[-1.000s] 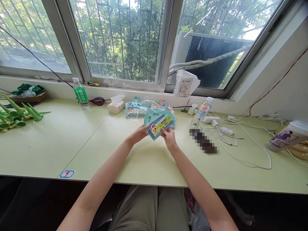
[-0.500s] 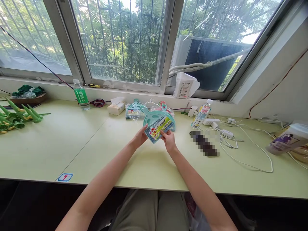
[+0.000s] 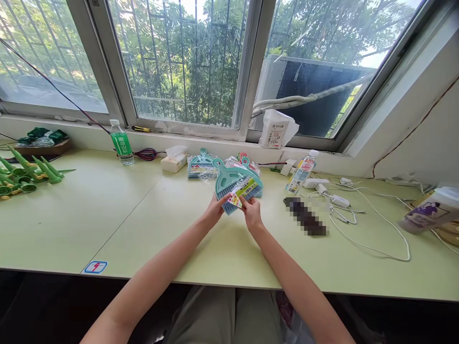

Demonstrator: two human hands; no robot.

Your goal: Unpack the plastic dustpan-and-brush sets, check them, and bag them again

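A mint-green mini dustpan and brush set (image 3: 229,179) is held tilted above the table at the middle. Its brush has blue-grey bristles. A printed yellow-green and white label card (image 3: 241,191) lies across the bristles and looks bent near its lower left end. My left hand (image 3: 215,209) is closed on the set's lower left edge, with its thumb by the card. At the card's lower edge my right hand (image 3: 252,210) pinches with thumb and fingers. Another mint-green set (image 3: 202,165) in clear wrap lies just behind, and a red-handled one (image 3: 244,156) is partly hidden.
Along the back stand a green-labelled water bottle (image 3: 122,143), a tissue pack (image 3: 174,161) and a drink bottle (image 3: 303,172). White cables (image 3: 337,205), a pixelated dark object (image 3: 306,217) and a cup (image 3: 428,210) lie to the right. Green spiky plastic parts (image 3: 28,172) are at far left.
The label card has shifted and creased between my hands, with its left end now turned differently. My left hand has moved slightly right and in towards the card. The view has shifted slightly.
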